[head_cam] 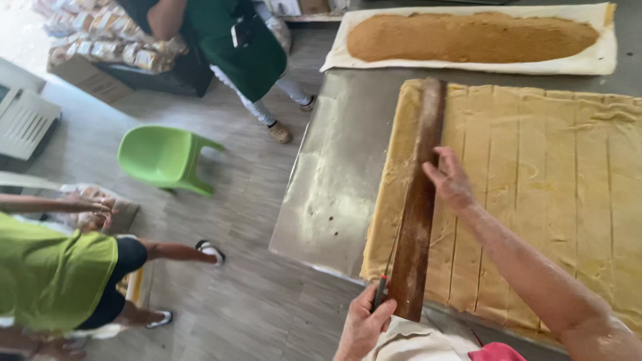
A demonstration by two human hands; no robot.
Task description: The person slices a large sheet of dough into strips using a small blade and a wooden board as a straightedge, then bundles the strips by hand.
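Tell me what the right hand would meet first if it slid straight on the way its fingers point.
The right hand already rests on the wooden straightedge; past it, probably the yellow dough sheet's left edge strip, then bare metal table.

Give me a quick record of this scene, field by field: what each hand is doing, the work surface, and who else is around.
left hand: grips a thin knife with a dark handle at the near end of the board
right hand: pressed flat on a long brown wooden straightedge board
board: lies across a yellow sheet of dough scored into long strips
surface: steel table
far side: pale sheet spread with brown filling
floor: green plastic chair
others: person in green apron; person in lime shirt
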